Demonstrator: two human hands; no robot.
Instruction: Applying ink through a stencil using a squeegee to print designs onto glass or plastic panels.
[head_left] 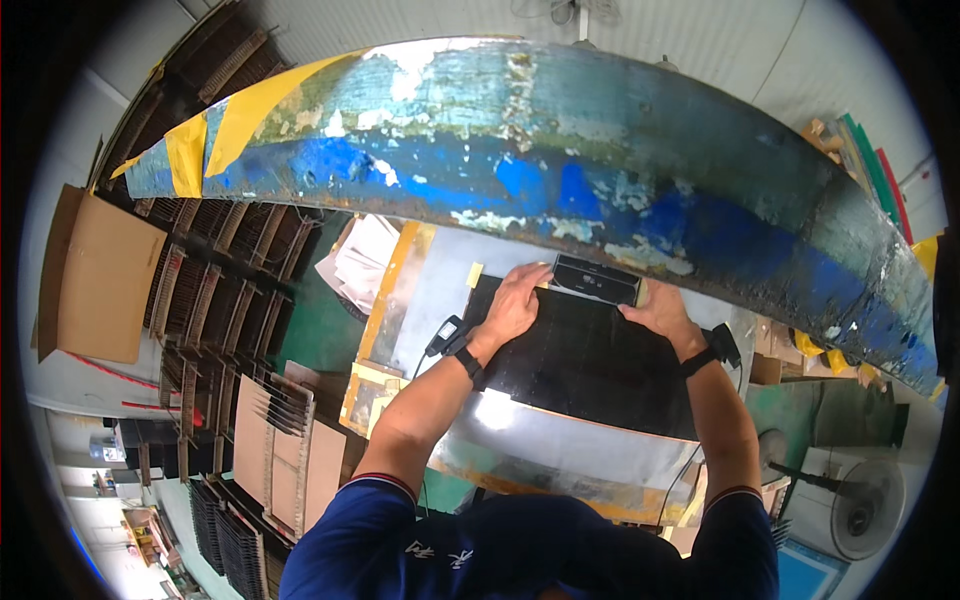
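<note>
A thin black panel [597, 284] with fine light markings lies under the beam's lower edge, between my two hands. My left hand [512, 302] is at its left end, fingers bent in against that edge. At the right end, my right hand [663, 312] has its thumb against the panel's corner, and its fingers are partly hidden. Both hands grip the panel by its ends. Beneath and nearer to me is a large black sheet [600, 365], flat on a pale worktable [560, 442]. Each wrist wears a black strap with a small device.
A big curved beam [560, 150] with worn blue paint and yellow tape spans above the table, close over my hands. At the left stand drying racks [215, 290] and a cardboard sheet [100, 275]. A fan [865, 508] is at the lower right.
</note>
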